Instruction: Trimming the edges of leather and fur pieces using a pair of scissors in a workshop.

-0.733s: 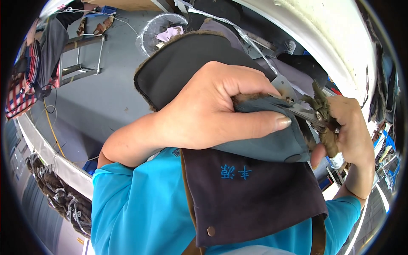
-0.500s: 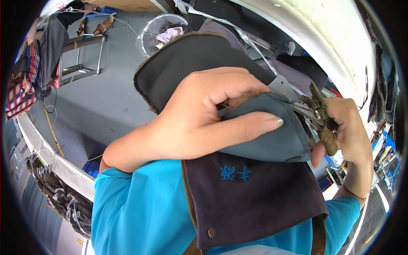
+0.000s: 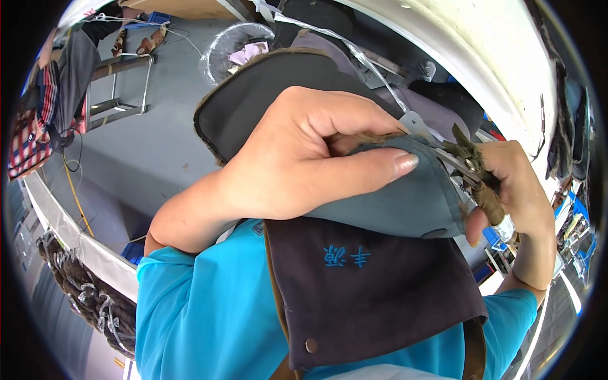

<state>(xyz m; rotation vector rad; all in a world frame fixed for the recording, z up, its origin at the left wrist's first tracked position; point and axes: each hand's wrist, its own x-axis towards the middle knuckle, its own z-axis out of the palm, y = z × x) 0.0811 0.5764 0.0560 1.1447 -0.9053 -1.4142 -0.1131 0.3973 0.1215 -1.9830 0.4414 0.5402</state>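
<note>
My left hand pinches a slate-blue fabric piece with brown fur along its upper edge, thumb across its face and fingers curled at the edge. My right hand grips scissors with cloth-wrapped handles; their blades lie at the piece's right edge, beside my left fingertips, their tips partly hidden. Behind my left hand is a black fur-edged fabric piece. A dark flap with blue embroidery lies over my turquoise shirt below.
A plastic-lined bin with pink scraps stands beyond. A metal stool and a seated person are at the left, dark furry bundles at the lower left. A white curved surface runs along the upper right.
My left hand and the slate-blue piece have moved slightly up, the thumb a little left. My right hand and the scissors have shifted slightly; both hands keep their grip.
</note>
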